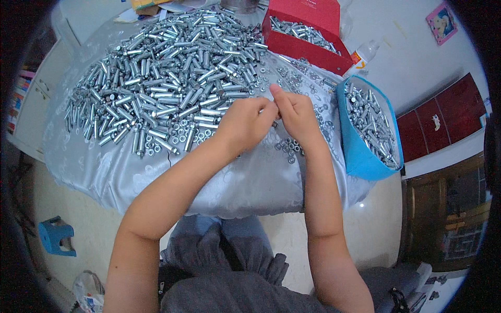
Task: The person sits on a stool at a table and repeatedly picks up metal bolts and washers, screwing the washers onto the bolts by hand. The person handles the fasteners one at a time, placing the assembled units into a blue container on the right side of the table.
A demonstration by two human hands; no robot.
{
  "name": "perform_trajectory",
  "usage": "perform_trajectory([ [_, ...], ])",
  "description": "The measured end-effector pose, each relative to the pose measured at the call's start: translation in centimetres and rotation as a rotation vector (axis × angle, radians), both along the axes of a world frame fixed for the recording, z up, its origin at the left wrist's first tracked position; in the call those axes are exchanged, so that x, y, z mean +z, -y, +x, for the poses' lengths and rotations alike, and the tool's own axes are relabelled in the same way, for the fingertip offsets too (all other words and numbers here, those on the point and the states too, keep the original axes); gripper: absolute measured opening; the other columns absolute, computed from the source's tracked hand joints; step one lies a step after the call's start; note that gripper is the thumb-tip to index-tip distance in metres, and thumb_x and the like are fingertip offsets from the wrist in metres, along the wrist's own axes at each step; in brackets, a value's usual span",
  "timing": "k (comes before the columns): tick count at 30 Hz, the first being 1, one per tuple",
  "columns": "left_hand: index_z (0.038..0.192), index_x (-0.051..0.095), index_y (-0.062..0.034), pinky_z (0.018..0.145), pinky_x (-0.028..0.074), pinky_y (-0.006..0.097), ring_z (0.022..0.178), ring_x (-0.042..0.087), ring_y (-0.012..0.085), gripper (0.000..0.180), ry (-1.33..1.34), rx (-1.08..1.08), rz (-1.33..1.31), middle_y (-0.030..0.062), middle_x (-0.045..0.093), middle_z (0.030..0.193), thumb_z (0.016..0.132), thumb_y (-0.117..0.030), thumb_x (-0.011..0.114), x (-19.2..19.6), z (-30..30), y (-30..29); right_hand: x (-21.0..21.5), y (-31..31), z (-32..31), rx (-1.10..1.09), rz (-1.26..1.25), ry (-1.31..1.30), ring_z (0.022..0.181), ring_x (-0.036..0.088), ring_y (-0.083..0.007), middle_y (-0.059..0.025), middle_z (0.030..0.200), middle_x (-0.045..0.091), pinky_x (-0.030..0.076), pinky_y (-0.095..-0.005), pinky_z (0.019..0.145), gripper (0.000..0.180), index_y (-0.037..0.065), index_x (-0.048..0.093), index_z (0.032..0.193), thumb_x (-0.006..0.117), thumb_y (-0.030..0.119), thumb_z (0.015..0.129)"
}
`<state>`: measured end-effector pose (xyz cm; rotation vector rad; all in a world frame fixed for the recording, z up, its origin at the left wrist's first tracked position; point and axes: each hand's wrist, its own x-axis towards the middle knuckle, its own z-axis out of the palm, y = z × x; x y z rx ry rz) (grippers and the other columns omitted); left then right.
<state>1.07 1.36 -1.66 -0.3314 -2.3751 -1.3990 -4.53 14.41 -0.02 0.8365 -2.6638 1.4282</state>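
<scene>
Above the table's near right part, my left hand [246, 122] and my right hand [297, 116] meet, fingers curled against each other. Both are closed, the right thumb sticking up. A sliver of metal shows just below where they touch, but what they grip is mostly hidden. Left of them spreads a large heap of silvery sleeve anchor bolts [172, 73]. Loose nuts [182, 133] lie at the heap's near edge, beside my left wrist. More small nuts and washers [289, 146] are scattered under and around my right hand.
A blue fabric bin [365, 156] full of bolts stands at the table's right edge. Behind it are an open red box [305, 47] of bolts and a clear plastic bottle [365, 51]. A pale satiny cloth [235, 190] covers the table. A blue stool [56, 237] sits on the floor, left.
</scene>
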Motion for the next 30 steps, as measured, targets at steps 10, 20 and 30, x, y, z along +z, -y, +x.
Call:
perform_trajectory([
  [10, 0.084, 0.056, -0.0003, 0.06, 0.041, 0.041, 0.07, 0.054, 0.0369, 0.022, -0.127, 0.005, -0.124, 0.02, 0.056, 0.073, 0.086, -0.019, 0.045, -0.1, 0.0, -0.3, 0.3, -0.4, -0.5, -0.031, -0.046, 0.174, 0.046, 0.043, -0.0134, -0.0057, 0.047, 0.046, 0.035, -0.029, 0.047, 0.053, 0.001, 0.053, 0.053, 0.043, 0.042, 0.086],
  [20, 0.089, 0.057, -0.004, 0.062, 0.045, 0.039, 0.072, 0.057, 0.0317, 0.019, -0.325, 0.131, -0.359, 0.0137, 0.06, 0.08, 0.08, -0.021, 0.055, -0.5, -0.4, -0.5, 0.4, -0.8, -0.8, -0.054, 0.021, 0.156, 0.048, 0.048, -0.0202, -0.0156, 0.052, 0.052, 0.04, -0.0345, 0.053, 0.05, -0.005, 0.056, 0.062, 0.042, 0.036, 0.086],
  [30, 0.076, 0.061, -0.0016, 0.05, 0.042, 0.032, 0.054, 0.056, 0.0225, 0.023, -0.105, 0.153, -0.102, 0.0107, 0.057, 0.062, 0.076, -0.025, 0.061, 0.6, 0.4, -0.6, 0.1, -0.8, -1.2, -0.225, -0.109, 0.031, 0.049, 0.048, -0.0165, -0.0105, 0.051, 0.053, 0.039, -0.0311, 0.051, 0.048, -0.001, 0.058, 0.059, 0.051, 0.039, 0.083],
])
